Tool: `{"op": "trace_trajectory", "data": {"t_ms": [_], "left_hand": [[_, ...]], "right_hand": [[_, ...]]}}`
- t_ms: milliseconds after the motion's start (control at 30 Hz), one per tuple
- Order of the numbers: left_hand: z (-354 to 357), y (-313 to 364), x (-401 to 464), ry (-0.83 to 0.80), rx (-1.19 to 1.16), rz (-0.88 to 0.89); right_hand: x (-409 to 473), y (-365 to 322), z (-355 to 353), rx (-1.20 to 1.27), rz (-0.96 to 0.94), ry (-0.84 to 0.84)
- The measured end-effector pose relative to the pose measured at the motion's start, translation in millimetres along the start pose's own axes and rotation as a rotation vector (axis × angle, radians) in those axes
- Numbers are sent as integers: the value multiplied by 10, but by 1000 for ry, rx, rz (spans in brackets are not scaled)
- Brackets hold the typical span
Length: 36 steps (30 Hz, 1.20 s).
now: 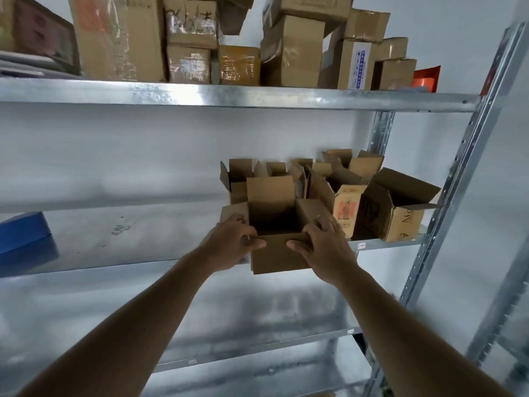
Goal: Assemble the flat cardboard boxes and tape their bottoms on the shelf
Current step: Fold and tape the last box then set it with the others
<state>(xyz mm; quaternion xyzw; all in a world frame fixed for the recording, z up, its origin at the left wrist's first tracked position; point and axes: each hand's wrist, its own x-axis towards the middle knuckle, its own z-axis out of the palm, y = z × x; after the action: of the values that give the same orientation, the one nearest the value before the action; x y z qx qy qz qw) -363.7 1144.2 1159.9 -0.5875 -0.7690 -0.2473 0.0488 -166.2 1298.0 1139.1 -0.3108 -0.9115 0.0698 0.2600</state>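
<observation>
Box: open cardboard box (279,253) stands upright at the front edge of the middle metal shelf (120,242), mouth up, 4 flaps spread outward; its long axis cannot be told.
Left hand (232,243): grips the box's near left corner, fingers curled over the rim.
Right hand (323,247): holds the near right corner, thumb on the front wall, fingers along the right side.
Box versus hands: between them, just beyond the knuckles.
Behind: assembled open boxes (352,196) crowd the shelf's right end.
Top shelf: taped cartons (200,41).
Far left: blue box (24,230).
</observation>
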Motion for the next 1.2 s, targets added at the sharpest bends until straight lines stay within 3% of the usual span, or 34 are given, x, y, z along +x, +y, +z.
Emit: {"op": "trace_trajectory", "data": {"t_ms": [433, 767, 1200], "left_hand": [[307, -304, 523, 14, 56, -13], [181, -300, 634, -116, 109, -62], [154, -459, 624, -84, 136, -47]], "right_hand": [[560, 277, 302, 36, 34, -88], [738, 146, 317, -5, 115, -124], [725, -35, 386, -69, 103, -120]]}}
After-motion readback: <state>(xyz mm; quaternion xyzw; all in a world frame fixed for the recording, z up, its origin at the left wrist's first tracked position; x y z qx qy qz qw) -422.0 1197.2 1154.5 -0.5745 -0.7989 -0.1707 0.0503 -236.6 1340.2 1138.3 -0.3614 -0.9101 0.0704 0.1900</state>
